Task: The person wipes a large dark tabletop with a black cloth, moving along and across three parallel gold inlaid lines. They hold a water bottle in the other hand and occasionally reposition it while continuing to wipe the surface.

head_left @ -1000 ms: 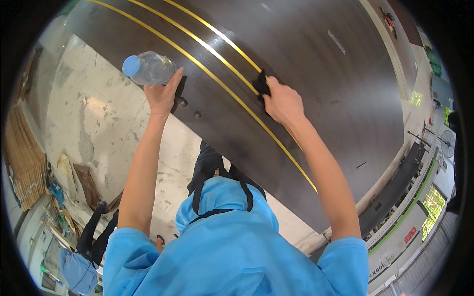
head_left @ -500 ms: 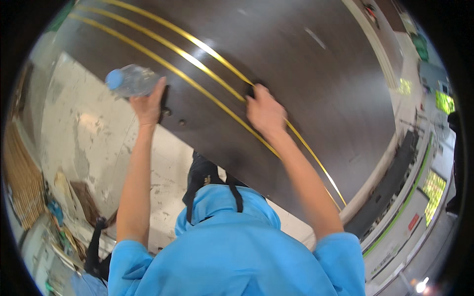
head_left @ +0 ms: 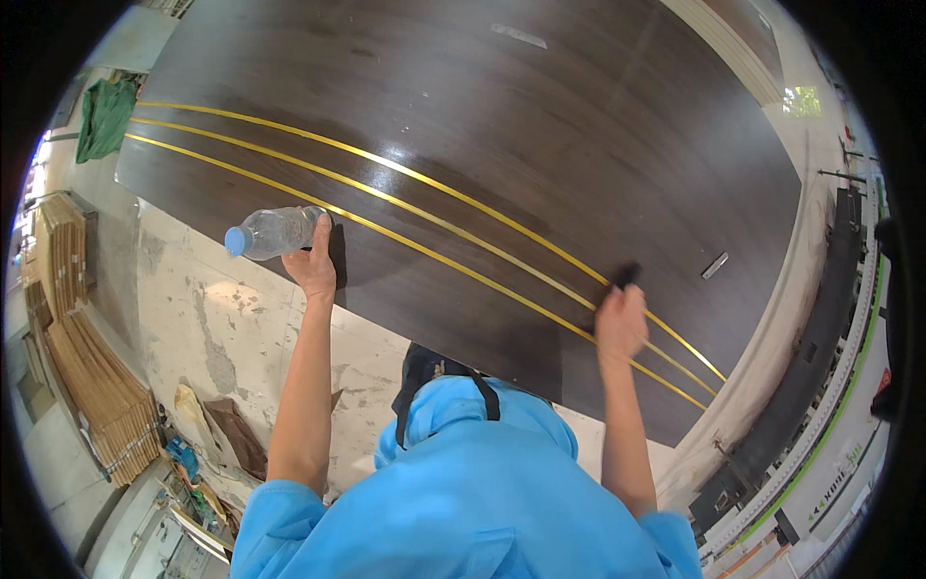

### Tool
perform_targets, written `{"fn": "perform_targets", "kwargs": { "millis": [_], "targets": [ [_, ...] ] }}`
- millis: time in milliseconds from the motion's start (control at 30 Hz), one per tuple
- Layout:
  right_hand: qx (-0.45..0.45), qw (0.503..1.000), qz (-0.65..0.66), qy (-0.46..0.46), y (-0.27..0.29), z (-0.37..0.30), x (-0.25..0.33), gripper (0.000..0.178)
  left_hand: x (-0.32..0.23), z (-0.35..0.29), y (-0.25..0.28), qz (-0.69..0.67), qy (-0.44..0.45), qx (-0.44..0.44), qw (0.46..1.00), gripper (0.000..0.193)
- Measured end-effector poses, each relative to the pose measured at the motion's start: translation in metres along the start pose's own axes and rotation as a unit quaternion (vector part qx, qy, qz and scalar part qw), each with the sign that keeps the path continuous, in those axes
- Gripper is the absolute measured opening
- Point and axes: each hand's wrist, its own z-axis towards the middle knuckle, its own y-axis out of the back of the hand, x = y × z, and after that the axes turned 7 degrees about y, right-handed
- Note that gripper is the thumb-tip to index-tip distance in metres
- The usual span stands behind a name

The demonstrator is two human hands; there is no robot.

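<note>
A large dark brown panel (head_left: 579, 135) lies in front of me, crossed by three thin gold strips (head_left: 469, 199) that slant from far left to near right. My left hand (head_left: 314, 268) is closed around a clear plastic bottle (head_left: 282, 233) with a blue cap. The bottle lies tilted sideways over the panel's near left edge, cap pointing left. Toward the panel's right end my right hand (head_left: 622, 326) grips a small black block or pad (head_left: 627, 275), over the gold strips. Blur and the fingers hide the pad's exact kind.
A small flat metallic piece (head_left: 715, 265) rests on the panel at the right. Beyond the right edge runs a long black and white machine (head_left: 815, 362). Stacked brown cardboard sheets (head_left: 101, 396) stand at the left, with a green cloth (head_left: 106, 121) farther back.
My right hand has moved right and nearer along the gold strips with the black pad. The bottle stays in my left hand. The whole view has shifted, showing more of the left side.
</note>
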Motion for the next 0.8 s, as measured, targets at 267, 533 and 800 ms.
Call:
{"fn": "perform_targets", "kwargs": {
  "millis": [267,533,800],
  "targets": [
    [-0.129,0.940,0.160,0.273,-0.043,0.037,0.076,0.032,0.006,0.014,0.010,0.131,-0.029,0.011,0.991,0.044],
    [-0.078,0.887,0.227,0.394,-0.053,0.049,0.221,0.037,0.012,0.020,0.011,0.157,-0.032,-0.018,0.987,0.058],
    [-0.073,0.995,0.059,-0.043,-0.011,-0.010,-0.087,0.056,0.005,0.012,0.010,0.123,-0.019,0.025,0.992,0.059]
  ]
}}
